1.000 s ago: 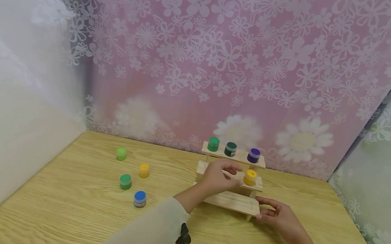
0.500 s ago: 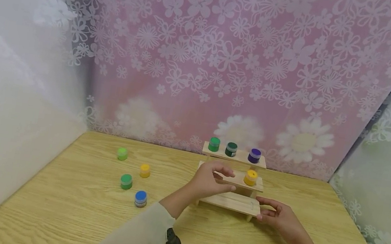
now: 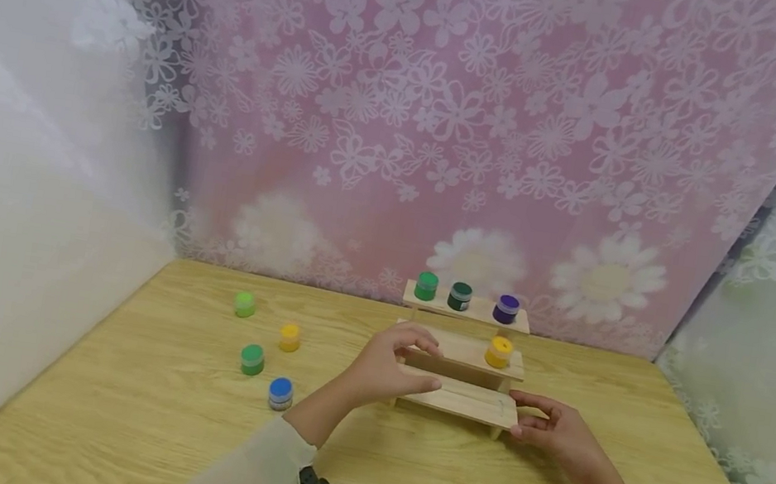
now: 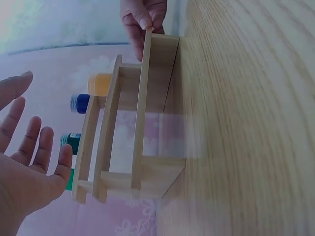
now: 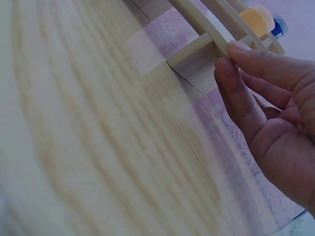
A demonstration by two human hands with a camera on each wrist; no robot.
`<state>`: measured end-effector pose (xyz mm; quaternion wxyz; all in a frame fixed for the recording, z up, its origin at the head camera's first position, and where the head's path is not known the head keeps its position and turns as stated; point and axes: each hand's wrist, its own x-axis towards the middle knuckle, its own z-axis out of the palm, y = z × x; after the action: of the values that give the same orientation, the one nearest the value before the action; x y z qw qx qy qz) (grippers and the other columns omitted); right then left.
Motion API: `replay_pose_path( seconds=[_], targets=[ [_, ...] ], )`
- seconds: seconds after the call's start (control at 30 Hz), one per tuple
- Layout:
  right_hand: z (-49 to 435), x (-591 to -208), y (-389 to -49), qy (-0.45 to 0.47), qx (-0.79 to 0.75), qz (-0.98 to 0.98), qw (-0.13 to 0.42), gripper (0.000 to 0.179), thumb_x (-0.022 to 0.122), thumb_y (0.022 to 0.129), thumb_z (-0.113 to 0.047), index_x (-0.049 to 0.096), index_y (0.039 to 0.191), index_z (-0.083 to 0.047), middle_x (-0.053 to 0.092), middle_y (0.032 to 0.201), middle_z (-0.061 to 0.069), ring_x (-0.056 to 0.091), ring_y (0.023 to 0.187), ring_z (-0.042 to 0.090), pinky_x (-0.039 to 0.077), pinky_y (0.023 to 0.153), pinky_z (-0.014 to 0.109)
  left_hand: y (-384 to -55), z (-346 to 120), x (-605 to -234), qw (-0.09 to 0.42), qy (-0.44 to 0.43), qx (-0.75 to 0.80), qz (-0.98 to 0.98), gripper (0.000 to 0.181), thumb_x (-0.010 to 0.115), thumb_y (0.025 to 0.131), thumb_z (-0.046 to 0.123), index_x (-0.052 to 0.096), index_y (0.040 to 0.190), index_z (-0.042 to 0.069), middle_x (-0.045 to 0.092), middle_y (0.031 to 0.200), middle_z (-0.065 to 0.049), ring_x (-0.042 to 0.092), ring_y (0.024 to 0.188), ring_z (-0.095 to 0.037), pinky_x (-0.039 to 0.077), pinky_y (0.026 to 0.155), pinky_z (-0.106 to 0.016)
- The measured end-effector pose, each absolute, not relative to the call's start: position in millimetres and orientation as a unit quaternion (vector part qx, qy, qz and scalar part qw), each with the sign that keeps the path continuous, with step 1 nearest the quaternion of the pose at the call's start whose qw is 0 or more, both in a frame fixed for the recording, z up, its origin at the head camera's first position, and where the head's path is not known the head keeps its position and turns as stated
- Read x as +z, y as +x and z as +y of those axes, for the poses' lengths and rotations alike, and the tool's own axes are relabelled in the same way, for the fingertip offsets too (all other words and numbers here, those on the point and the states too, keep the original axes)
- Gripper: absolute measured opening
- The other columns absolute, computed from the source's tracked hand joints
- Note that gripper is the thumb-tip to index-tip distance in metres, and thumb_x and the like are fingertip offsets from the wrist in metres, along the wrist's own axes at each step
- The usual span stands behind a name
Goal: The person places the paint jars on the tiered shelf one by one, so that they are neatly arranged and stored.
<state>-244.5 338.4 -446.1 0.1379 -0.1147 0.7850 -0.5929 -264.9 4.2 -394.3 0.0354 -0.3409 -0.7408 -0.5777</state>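
A three-step wooden display stand (image 3: 462, 399) stands on the table. My right hand (image 3: 565, 442) pinches the right end of its lowest step between thumb and fingers, as the right wrist view shows closely. My left hand (image 3: 386, 367) is in the air in front of the stand's left side, fingers spread and holding nothing; in the left wrist view its palm (image 4: 32, 182) shows bare. A yellow paint jar (image 3: 499, 352) sits at the right of the middle step. Along the top step stand a green jar (image 3: 426, 286), a dark green jar (image 3: 459, 296) and a purple jar (image 3: 506, 309).
Left of the stand, a light green jar (image 3: 245, 304), a yellow-orange jar (image 3: 289, 338), a green jar (image 3: 252, 360) and a blue jar (image 3: 280, 394) are scattered on the wooden table (image 3: 130, 404). Floral curtains (image 3: 405, 127) hang behind and on the right.
My left hand has drawn back to the left and slightly down, away from the yellow jar on the middle step. The right hand has stayed at the stand's end.
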Motion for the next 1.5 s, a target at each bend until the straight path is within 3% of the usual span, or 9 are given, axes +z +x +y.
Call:
replay_pose_path(
  seconds=[0.33,0.57,0.87,1.03,1.23,1.5],
  targets=[
    [338,-449,-244,-0.106,-0.597,0.782,0.142,0.07,0.069,0.092,-0.014,0.032,0.147,0.009,0.069,0.103,0.011,0.067,0.096,0.017,0.055,0.083,0.029,-260,-26,-395,0.034,-0.323,-0.57,-0.755,0.03,0.082,0.081,0.018,0.071,0.109,0.013,0.058,0.127,-0.012,0.052,0.118,-0.019,0.046,0.095,-0.055],
    [340,-451,-243,-0.103,-0.596,0.784,0.142,0.07,0.069,0.093,-0.014,0.032,0.148,0.007,0.065,0.108,0.011,0.066,0.096,0.018,0.054,0.083,0.03,-257,-46,-393,0.04,-0.318,-0.568,-0.758,0.03,0.082,0.082,0.02,0.072,0.11,0.017,0.058,0.129,-0.011,0.051,0.121,-0.02,0.048,0.094,-0.045],
    [339,-451,-245,-0.106,-0.596,0.783,0.145,0.07,0.069,0.093,-0.015,0.032,0.148,0.007,0.067,0.104,0.011,0.066,0.095,0.018,0.054,0.083,0.029,-253,-69,-392,0.048,-0.302,-0.57,-0.762,0.03,0.083,0.08,0.018,0.072,0.109,0.019,0.059,0.126,0.004,0.05,0.122,-0.017,0.047,0.095,-0.05],
    [339,-452,-245,-0.11,-0.593,0.785,0.143,0.069,0.069,0.093,-0.015,0.033,0.147,0.007,0.066,0.105,0.011,0.066,0.095,0.018,0.054,0.083,0.028,-252,-82,-393,0.057,-0.3,-0.565,-0.767,0.032,0.083,0.08,0.017,0.072,0.109,0.018,0.06,0.125,0.004,0.052,0.121,-0.018,0.047,0.094,-0.053],
    [339,-452,-246,-0.113,-0.596,0.783,0.14,0.068,0.069,0.092,-0.013,0.034,0.147,0.008,0.066,0.104,0.01,0.066,0.094,0.017,0.054,0.083,0.028,-250,-95,-395,0.078,-0.301,-0.543,-0.78,0.033,0.083,0.08,0.019,0.072,0.111,0.018,0.06,0.124,0.002,0.054,0.118,-0.02,0.051,0.09,-0.044],
    [339,-451,-246,-0.117,-0.599,0.78,0.139,0.067,0.069,0.092,-0.012,0.035,0.146,0.008,0.066,0.102,0.011,0.066,0.092,0.017,0.054,0.082,0.029,-248,-112,-395,0.061,-0.277,-0.562,-0.777,0.035,0.083,0.08,0.017,0.071,0.113,0.019,0.058,0.126,0.002,0.051,0.122,-0.021,0.047,0.095,-0.053]
  ],
)
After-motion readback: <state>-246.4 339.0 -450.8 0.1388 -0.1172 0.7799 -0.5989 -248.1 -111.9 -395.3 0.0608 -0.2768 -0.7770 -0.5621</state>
